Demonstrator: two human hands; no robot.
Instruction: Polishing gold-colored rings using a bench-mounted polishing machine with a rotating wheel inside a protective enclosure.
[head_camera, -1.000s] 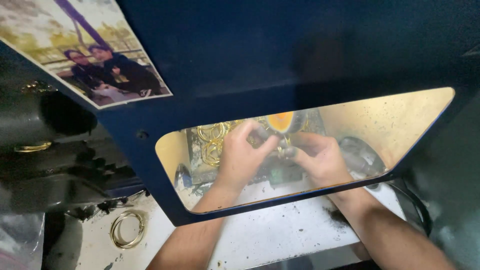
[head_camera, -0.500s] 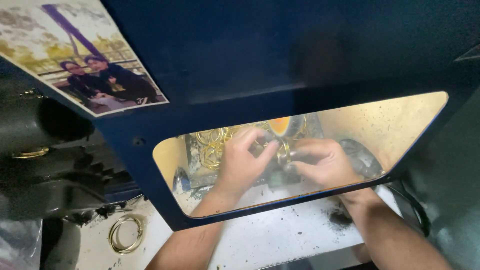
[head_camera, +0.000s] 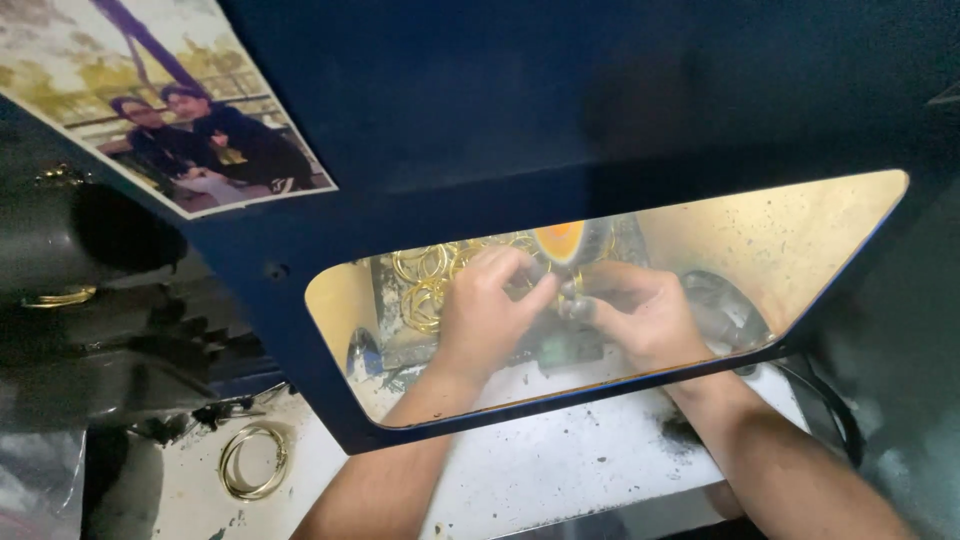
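Both my hands reach under a dark blue hood (head_camera: 560, 110) and show through its clear window (head_camera: 800, 240). My left hand (head_camera: 488, 312) and my right hand (head_camera: 640, 312) meet at the middle, fingertips pinched together on a small gold ring (head_camera: 572, 287) that is mostly hidden by the fingers. The ring is held just below a spinning orange-lit wheel (head_camera: 560, 241). A pile of gold rings (head_camera: 425, 283) lies behind my left hand inside the enclosure.
Two gold rings (head_camera: 253, 461) lie on the white, soot-stained bench (head_camera: 560, 470) at lower left. A photo print (head_camera: 150, 100) is stuck on the hood's upper left. Dark machinery (head_camera: 90, 330) fills the left; a black cable (head_camera: 835, 420) runs at right.
The view has shifted slightly. My hands stay at the wheel, with the fingers drawn a little closer together around the ring.
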